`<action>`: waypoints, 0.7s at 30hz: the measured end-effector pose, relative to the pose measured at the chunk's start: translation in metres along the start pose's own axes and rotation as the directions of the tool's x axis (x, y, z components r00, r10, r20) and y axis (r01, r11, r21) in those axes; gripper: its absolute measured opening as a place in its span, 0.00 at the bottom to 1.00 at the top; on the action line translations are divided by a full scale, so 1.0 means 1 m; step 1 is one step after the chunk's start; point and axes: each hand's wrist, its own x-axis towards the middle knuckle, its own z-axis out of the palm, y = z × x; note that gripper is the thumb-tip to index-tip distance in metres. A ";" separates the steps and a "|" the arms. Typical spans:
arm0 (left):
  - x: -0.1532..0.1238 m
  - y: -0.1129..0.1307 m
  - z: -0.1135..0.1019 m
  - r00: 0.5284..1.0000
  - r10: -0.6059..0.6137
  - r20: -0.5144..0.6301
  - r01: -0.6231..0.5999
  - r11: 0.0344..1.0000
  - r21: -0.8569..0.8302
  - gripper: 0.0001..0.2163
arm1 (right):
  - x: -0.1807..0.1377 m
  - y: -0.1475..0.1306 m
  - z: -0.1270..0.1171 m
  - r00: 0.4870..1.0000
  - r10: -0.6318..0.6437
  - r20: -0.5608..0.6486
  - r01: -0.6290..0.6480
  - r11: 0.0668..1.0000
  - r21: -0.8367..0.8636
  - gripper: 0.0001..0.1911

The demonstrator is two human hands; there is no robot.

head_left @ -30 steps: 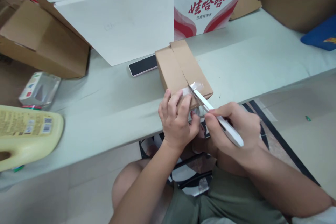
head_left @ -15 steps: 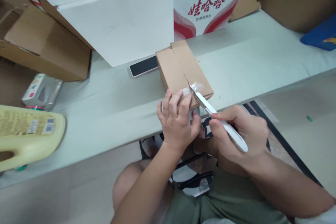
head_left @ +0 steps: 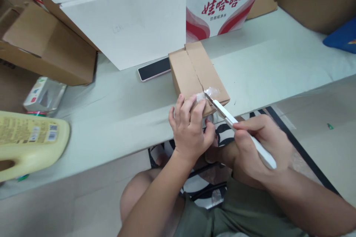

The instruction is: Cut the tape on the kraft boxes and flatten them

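Atop a brown oblong cardboard box (head_left: 191, 68), probably stiff, best side-held, the left hand (head_left: 189, 129) spreads; the right hand (head_left: 263, 146) pinches a slim white metal-bladed knife (head_left: 224, 111).

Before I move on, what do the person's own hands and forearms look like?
The left hand and right hand are ungloved, without watch or bracelet. The left forearm and right forearm are mostly bare. No rings show; the right hand is partly hidden.

A brown cardboard box (head_left: 194, 74) sits slantwise at the frame's centre, flaps flat, clear tape (head_left: 213, 91) over its seam's near end; a white cutter (head_left: 226, 113) slants from lower right, blade at the tape.
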 end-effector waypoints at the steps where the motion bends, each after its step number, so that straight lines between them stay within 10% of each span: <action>1: 0.000 0.000 0.000 1.000 -0.001 0.006 0.001 1.000 0.001 0.22 | 0.000 0.002 0.002 1.000 -0.003 -0.022 0.003 1.000 0.006 0.03; 5: -0.001 0.000 0.000 1.000 0.007 0.013 -0.007 1.000 -0.023 0.22 | 0.007 0.006 0.011 0.986 -0.104 -0.129 0.104 0.995 -0.004 0.07; 10: -0.001 -0.002 0.001 1.000 0.009 0.009 -0.008 1.000 -0.029 0.20 | 0.019 0.004 0.015 0.952 -0.295 0.085 0.283 0.951 0.124 0.04; 21: 0.000 -0.001 -0.001 0.999 -0.010 0.042 0.010 1.000 0.004 0.21 | 0.024 -0.004 -0.001 0.946 -0.276 0.170 0.275 0.961 0.026 0.09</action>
